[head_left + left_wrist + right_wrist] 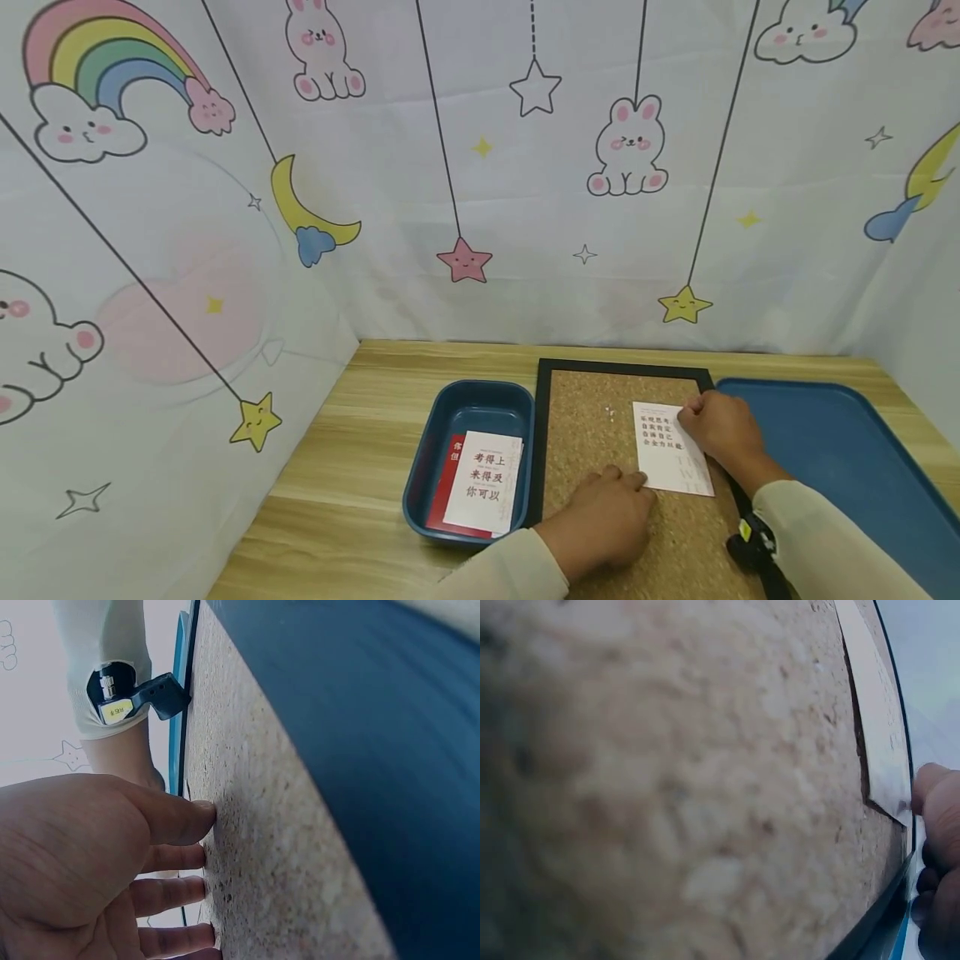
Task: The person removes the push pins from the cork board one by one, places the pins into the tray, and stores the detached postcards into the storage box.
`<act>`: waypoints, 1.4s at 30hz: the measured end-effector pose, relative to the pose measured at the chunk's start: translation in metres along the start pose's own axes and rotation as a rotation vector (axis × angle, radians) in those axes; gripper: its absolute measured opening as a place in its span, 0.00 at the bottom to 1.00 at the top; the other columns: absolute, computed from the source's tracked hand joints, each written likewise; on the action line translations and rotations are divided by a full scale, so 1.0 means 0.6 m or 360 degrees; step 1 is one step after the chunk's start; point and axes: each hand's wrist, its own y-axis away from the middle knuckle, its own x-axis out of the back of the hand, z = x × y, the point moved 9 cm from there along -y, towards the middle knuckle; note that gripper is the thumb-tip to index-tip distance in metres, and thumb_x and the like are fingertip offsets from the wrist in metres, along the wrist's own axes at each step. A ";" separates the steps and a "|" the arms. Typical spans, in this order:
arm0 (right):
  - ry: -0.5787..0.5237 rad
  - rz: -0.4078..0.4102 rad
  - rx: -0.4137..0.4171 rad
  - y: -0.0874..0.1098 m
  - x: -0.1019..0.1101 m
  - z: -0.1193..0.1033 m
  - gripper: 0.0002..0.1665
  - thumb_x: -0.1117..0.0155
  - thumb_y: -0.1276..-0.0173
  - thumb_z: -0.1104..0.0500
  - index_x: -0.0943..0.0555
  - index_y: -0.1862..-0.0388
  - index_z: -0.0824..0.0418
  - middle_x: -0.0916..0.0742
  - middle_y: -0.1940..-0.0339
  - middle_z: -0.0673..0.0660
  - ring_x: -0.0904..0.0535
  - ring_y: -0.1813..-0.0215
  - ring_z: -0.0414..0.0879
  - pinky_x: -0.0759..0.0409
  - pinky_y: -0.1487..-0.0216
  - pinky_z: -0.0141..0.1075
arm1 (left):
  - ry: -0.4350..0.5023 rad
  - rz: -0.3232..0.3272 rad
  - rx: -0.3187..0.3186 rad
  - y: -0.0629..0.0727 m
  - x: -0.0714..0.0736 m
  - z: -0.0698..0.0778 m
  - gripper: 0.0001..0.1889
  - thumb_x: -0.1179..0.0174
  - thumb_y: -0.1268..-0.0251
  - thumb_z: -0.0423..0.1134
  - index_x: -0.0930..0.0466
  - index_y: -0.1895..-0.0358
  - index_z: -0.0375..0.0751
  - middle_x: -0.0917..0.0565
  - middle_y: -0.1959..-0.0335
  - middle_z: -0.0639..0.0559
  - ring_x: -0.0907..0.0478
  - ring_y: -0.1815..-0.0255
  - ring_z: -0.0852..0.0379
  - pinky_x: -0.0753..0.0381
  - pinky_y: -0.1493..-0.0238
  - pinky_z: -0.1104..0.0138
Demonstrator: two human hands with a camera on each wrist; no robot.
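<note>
A white card point(671, 467) with printed Chinese characters lies on a black-framed cork board point(585, 458). My right hand point(726, 429) is at the card's upper right corner, its fingers curled and their tips at the edge. In the right wrist view the right hand point(941, 840) meets a corner of the card point(877, 727), whose edge stands slightly off the cork. My left hand point(603, 517) rests on the cork at the card's lower left corner. The left wrist view shows the left hand point(97, 855) with extended fingers, tips touching the board.
Left of the board stands a blue bin point(420, 475) holding a white card point(487, 479) and a red card point(442, 500). A flat blue tray point(840, 450) lies to the right. Small clear bits point(609, 411) sit on the cork. A patterned curtain point(540, 217) hangs behind.
</note>
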 end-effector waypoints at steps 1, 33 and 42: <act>0.0002 0.0017 0.0016 -0.001 0.003 -0.002 0.19 0.44 0.28 0.59 0.28 0.82 0.55 0.28 0.85 0.51 0.31 0.80 0.47 0.38 0.80 0.37 | -0.0002 0.0003 -0.0001 0.000 0.001 0.000 0.19 0.37 0.31 0.52 0.19 0.39 0.62 0.27 0.33 0.67 0.29 0.36 0.60 0.26 0.42 0.61; 0.0082 0.0026 -0.0243 0.015 0.046 0.056 0.14 0.39 0.26 0.55 0.12 0.66 0.61 0.21 0.83 0.52 0.27 0.78 0.50 0.31 0.84 0.42 | 0.0007 0.0023 -0.0010 0.008 0.007 0.000 0.17 0.39 0.28 0.53 0.18 0.39 0.60 0.26 0.32 0.66 0.29 0.37 0.60 0.25 0.43 0.61; 0.0102 0.0056 -0.0262 0.015 0.052 0.057 0.15 0.37 0.28 0.56 0.13 0.52 0.66 0.16 0.75 0.55 0.23 0.68 0.56 0.29 0.82 0.45 | 0.0020 0.0000 -0.0014 0.006 0.004 0.000 0.17 0.40 0.28 0.52 0.19 0.39 0.61 0.27 0.32 0.67 0.29 0.36 0.60 0.25 0.41 0.60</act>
